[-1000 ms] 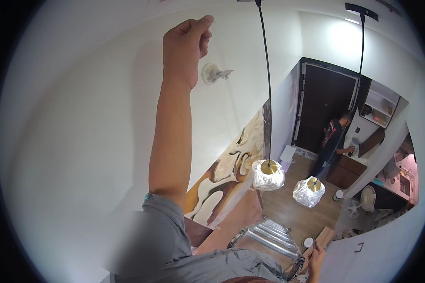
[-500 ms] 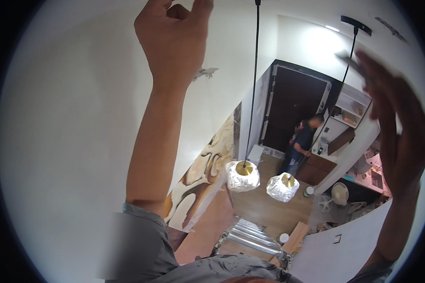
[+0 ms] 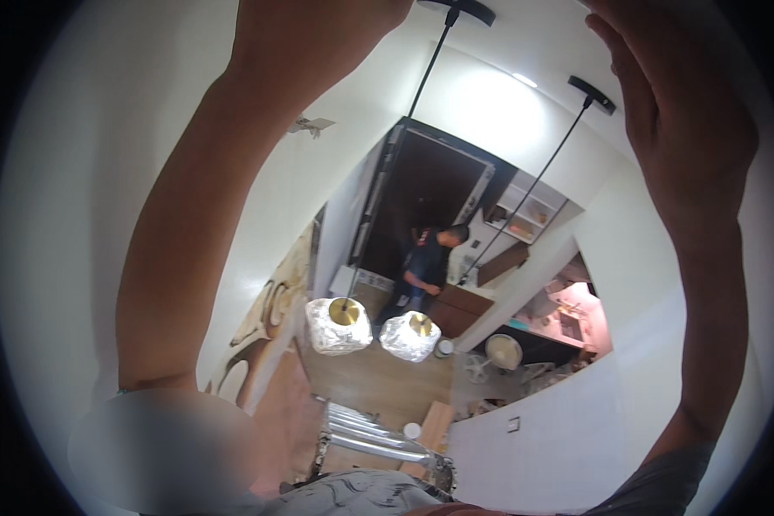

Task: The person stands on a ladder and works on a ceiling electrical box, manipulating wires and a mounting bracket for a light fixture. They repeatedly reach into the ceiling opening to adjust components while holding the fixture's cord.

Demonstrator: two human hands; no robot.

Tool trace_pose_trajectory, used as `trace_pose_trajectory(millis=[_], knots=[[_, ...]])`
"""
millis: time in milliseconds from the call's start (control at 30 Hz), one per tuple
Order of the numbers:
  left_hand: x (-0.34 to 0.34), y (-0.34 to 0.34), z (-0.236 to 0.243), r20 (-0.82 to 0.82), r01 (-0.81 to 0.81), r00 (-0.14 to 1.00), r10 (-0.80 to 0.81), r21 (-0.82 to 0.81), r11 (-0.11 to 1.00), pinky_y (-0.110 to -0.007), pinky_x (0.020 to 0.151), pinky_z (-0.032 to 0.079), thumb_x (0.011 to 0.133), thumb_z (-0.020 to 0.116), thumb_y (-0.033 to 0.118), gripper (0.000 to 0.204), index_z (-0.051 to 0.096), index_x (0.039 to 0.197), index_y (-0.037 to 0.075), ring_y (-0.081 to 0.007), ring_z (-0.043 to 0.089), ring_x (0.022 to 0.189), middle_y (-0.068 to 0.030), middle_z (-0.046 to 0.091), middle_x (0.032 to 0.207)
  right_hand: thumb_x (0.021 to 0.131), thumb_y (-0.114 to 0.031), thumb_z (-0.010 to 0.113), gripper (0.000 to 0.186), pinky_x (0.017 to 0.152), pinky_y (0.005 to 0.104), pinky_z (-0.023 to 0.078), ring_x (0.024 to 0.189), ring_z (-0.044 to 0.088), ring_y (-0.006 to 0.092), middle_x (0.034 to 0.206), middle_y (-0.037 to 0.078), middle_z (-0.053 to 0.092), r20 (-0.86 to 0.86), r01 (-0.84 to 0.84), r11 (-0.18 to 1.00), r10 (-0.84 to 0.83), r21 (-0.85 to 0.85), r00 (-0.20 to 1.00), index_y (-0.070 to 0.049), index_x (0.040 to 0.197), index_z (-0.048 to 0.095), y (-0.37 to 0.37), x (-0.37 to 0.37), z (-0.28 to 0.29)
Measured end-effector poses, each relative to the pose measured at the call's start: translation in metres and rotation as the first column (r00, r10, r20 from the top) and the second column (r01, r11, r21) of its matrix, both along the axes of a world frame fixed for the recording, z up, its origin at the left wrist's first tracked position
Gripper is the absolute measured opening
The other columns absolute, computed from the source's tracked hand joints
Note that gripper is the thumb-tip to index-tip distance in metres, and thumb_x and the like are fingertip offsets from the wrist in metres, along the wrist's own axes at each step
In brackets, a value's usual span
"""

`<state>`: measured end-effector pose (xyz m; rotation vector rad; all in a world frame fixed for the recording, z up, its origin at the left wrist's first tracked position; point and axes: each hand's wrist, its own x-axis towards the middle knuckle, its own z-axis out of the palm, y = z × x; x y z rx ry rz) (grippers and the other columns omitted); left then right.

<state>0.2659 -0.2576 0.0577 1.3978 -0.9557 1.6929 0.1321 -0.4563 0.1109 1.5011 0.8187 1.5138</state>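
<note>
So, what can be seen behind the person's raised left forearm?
Behind the left forearm is the pale wall. A small white fitting shows beside the wrist; its left end seems to run behind the arm. Whatever else the arm covers cannot be seen.

No lettering is legible, the red marking point(image 3: 424, 236) on the co-worker's dark shirt point(image 3: 426, 261) being too small to read.

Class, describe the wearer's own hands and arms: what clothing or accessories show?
The left hand and right hand are ungloved, without visible watch or bracelet. The left sleeve is grey, largely blurred; the right sleeve is dark grey. Both sleeves look short.
</note>
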Motion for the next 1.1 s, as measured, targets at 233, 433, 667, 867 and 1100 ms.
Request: trace_pose_trajectory(millis=[233,433,667,867,1100], knots=[[0.017,0.018,0.005,0.003,0.031,0.999,-0.032,0.076,0.997,-0.038,0.075,0.056,0.090,0.071,0.010,0.018,0.079,0.106,0.005,-0.0307,0.072,0.077,-0.0155,0.078,0.094,0.088,0.002,0.072,0.022,0.056,0.0381,0.054,0.066,0.069,0.0277,0.082,0.012,0.072,0.000,0.008,0.996,-0.008,0.090,1.000,-0.005,0.109,0.071,0.015,0.007,-0.004],[0.019,0.024,0.006,-0.097,0.013,0.995,-0.003,0.101,0.995,-0.042,0.090,0.053,0.091,0.070,0.010,0.019,0.080,0.107,0.007,-0.0324,0.071,0.091,-0.0140,0.078,0.095,0.088,0.003,0.070,0.021,0.057,0.0400,0.054,0.067,0.070,0.0290,0.082,0.013,0.072,-0.019,0.009,0.999,-0.008,0.046,1.000,-0.004,0.108,0.071,0.030,0.013,-0.003],[0.007,0.027,-0.002,-0.066,0.007,0.998,0.002,0.139,0.990,-0.042,0.092,0.053,0.092,0.070,0.011,0.018,0.080,0.106,0.006,-0.0319,0.070,0.093,-0.0133,0.078,0.096,0.087,0.004,0.070,0.021,0.056,0.0399,0.054,0.064,0.068,0.0290,0.079,0.013,0.070,-0.008,0.014,0.996,-0.014,0.083,1.000,-0.004,0.107,0.073,0.035,0.021,-0.007],[0.004,0.028,-0.004,-0.062,0.007,0.998,0.000,0.121,0.993,-0.042,0.093,0.052,0.093,0.070,0.012,0.018,0.080,0.106,0.006,-0.0320,0.069,0.095,-0.0132,0.078,0.096,0.087,0.005,0.069,0.020,0.054,0.0398,0.053,0.060,0.066,0.0284,0.074,0.011,0.067,0.055,0.057,0.996,-0.061,0.067,0.997,-0.003,0.106,0.072,0.031,0.025,-0.007],[-0.005,0.019,-0.006,-0.099,-0.016,0.995,0.028,0.113,0.993,-0.043,0.095,0.052,0.093,0.070,0.012,0.020,0.080,0.110,0.008,-0.0325,0.068,0.098,-0.0133,0.078,0.097,0.086,0.005,0.068,0.017,0.051,0.0427,0.049,0.056,0.061,0.0292,0.067,0.011,0.060,0.017,-0.026,0.999,0.025,0.030,1.000,-0.002,0.102,0.069,-0.033,0.062,0.016]])
